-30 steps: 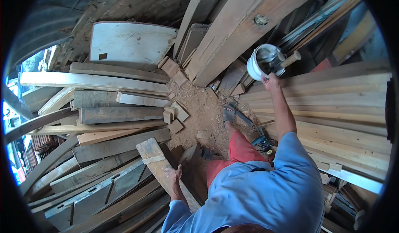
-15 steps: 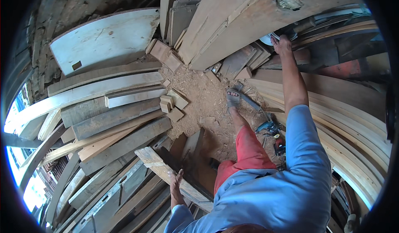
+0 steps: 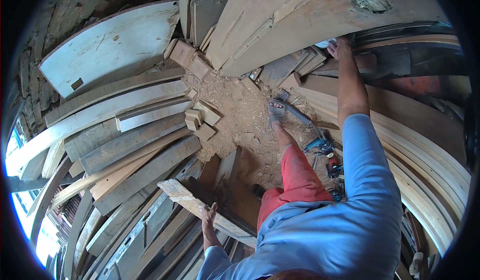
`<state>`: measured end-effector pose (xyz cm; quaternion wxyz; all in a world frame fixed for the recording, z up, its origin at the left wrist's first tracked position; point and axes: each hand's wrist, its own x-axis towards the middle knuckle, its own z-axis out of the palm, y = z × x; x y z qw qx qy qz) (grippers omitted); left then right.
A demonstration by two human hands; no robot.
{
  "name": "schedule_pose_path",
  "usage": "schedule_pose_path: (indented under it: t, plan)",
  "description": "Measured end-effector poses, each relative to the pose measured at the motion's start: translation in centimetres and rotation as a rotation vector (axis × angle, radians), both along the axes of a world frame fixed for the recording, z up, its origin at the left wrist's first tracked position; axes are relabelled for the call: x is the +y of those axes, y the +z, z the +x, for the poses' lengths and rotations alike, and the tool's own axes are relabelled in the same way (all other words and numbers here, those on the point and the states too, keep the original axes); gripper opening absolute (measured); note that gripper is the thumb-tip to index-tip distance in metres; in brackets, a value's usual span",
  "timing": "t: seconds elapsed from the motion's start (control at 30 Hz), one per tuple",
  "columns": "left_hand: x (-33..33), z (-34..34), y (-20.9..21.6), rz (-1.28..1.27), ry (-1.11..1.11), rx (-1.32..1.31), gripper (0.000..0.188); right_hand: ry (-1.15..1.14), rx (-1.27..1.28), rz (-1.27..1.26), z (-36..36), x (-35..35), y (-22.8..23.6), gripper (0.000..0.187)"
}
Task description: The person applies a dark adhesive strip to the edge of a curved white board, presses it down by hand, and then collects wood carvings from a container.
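Note:
My left hand (image 3: 208, 219) is open, its fingers apart, against the edge of a worn, pale-faced board (image 3: 186, 196). This board slants across the wood stack at my left side. My right arm stretches far forward, and my right hand (image 3: 342, 49) is beside the underside edge of a big timber slab (image 3: 280, 35). Its fingers look bent round a white round thing (image 3: 324, 44), only a bit of which shows; the hand and the slab cover the remainder, so its kind is unclear.
Many planks (image 3: 135, 139) lie stacked at the left, and long boards (image 3: 400, 145) run along the right. Small wood blocks (image 3: 204, 116) sit on the sawdust-covered floor (image 3: 235, 102). A teal power tool (image 3: 320, 142) lies near my leg. A white panel (image 3: 112, 42) leans far left.
The view has shifted slightly, so planks and panel appear farther left. Less of the white round thing shows beside my right hand. My left hand stays by the board.

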<state>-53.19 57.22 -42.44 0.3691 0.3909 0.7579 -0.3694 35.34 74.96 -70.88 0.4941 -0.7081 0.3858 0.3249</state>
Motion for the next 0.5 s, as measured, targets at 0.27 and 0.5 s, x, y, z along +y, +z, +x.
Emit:
schedule_pose_path:
  t: [0.27,0.5]
  plan:
    - [0.5,-1.5,-1.6,-0.091,-0.155,0.071,0.089,0.301,0.009,-0.035,-1.9,-2.0,3.8,0.044]
    - [0.6,0.9,-0.5,0.063,-0.168,0.153,0.098,0.949,-0.095,-0.220,-7.9,-10.9,0.6,0.022]
